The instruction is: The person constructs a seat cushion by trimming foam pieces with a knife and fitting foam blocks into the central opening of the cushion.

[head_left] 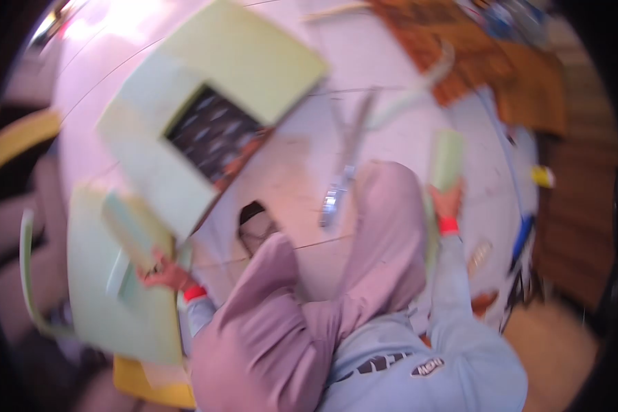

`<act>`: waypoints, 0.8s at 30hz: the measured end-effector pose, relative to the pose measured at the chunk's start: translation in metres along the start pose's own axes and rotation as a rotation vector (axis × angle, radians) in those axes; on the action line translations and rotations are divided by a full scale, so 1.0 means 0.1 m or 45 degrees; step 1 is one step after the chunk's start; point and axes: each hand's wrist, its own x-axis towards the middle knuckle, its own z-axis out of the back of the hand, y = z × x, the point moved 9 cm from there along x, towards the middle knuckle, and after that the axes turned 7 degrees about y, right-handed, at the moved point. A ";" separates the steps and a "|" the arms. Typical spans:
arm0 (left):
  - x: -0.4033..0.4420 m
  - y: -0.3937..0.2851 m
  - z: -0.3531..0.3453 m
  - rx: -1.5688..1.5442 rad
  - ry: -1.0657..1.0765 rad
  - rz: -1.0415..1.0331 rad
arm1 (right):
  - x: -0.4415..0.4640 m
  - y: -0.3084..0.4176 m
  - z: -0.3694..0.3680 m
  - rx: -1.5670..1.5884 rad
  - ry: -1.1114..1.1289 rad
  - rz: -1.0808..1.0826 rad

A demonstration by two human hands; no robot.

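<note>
My left hand (166, 273) is closed around the lower end of a pale foam strip (132, 230), above a larger pale green foam sheet (82, 275). On the right, my right hand (448, 201) grips a short pale green foam block (448, 159), which points away from me. A large foam slab (254, 44) with a rectangular cut-out lies ahead to the left; dark patterned material (216, 134) shows through the opening. Between slab and right hand lies a long blurred metal tool (350, 154) with a shiny near end; its kind is unclear.
Brown leather-like material (460, 51) lies at the upper right, near a curved pale strip (419, 89). A blue object (523, 237) and a small yellow item (542, 176) are at the right. A dark object (256, 223) sits before my knees on the tiled floor (302, 172).
</note>
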 end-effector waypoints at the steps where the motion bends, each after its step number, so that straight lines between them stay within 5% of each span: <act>1: -0.04 -0.22 -0.09 -0.062 0.052 -0.007 | 0.09 -0.03 0.11 -0.075 -0.218 0.131; 2: -0.10 -0.36 -0.23 -0.317 0.128 0.002 | 0.02 0.31 0.38 -0.023 -0.359 0.351; 4: -0.16 -0.76 -0.44 -0.133 0.310 -0.072 | -0.17 1.27 0.95 0.164 -0.350 0.622; 7: -0.18 -0.98 -0.74 -0.217 0.445 -0.065 | -0.46 2.60 1.42 0.334 -0.149 0.889; 8: -0.19 -1.00 -0.85 -0.221 0.490 -0.057 | -0.47 2.92 1.32 0.714 0.122 0.922; 11: -0.21 -0.92 -1.02 -0.113 0.479 -0.057 | -1.17 4.08 0.89 0.899 0.769 1.060; 12: -0.21 -0.89 -1.04 -0.082 0.465 -0.047 | -1.31 4.30 0.59 0.815 0.787 1.284; 13: -0.21 -0.86 -1.04 -0.059 0.450 -0.026 | -1.58 4.49 0.35 0.792 1.102 1.097; 15: -0.19 -0.91 -1.01 -0.027 0.443 -0.040 | -1.86 4.74 -0.21 0.648 1.221 1.144; 18: -0.11 -0.87 -0.86 0.009 0.441 -0.038 | -2.12 4.99 -1.01 1.057 1.753 0.858; 21: -0.02 -0.78 -0.70 0.006 0.464 -0.031 | -2.13 5.05 -1.25 0.910 1.557 0.849; 24: -0.05 -0.74 -0.61 0.097 0.521 -0.019 | -2.13 5.11 -0.89 0.090 0.431 1.364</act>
